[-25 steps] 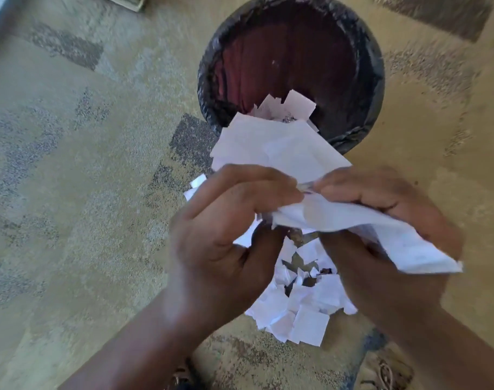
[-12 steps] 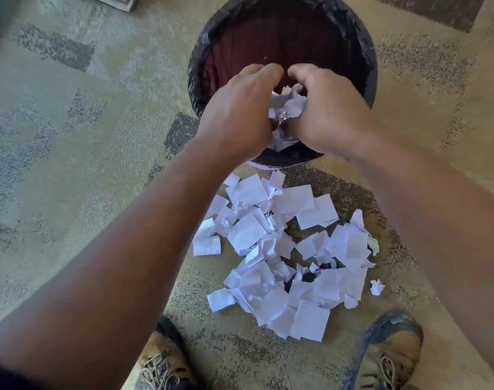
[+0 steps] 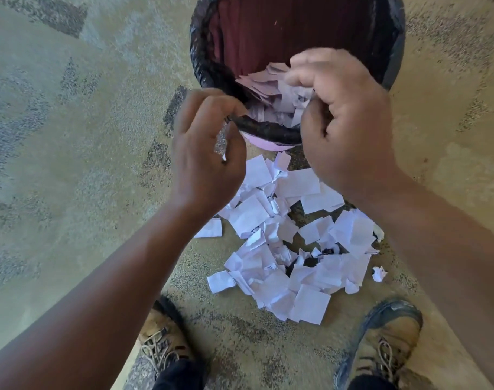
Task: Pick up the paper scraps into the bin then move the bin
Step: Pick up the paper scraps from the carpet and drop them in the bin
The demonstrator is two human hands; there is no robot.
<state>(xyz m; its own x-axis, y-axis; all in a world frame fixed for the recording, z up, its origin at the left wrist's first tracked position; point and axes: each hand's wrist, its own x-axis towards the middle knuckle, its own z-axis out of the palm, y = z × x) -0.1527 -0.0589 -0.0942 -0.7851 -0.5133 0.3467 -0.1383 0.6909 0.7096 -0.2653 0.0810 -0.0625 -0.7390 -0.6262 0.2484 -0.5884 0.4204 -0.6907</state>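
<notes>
A: Entry, head view. Where is the round dark-red bin lined with a black plastic bag [image 3: 392,66]?

B: On the tan patterned carpet floor [image 3: 71,164], at the top of the frame, straight ahead of the person's two worn brown lace-up boots [image 3: 381,353]. Torn white paper pieces [image 3: 265,88] lie inside it against the near wall.

A: The heap of torn white paper scraps [image 3: 291,249]?

B: Spread on the carpet between the bin and the boots. One small crumpled white scrap [image 3: 379,273] sits apart on the right of the heap.

A: Left hand [image 3: 206,153]?

B: Over the bin's near rim, fingers curled with thumb against fingertips. A sliver of white shows beneath the palm; cannot tell whether it is pinched or lies behind.

A: Right hand [image 3: 341,116]?

B: Over the bin mouth, blurred, fingers curled down onto the paper inside. Cannot tell whether it grips any piece
</notes>
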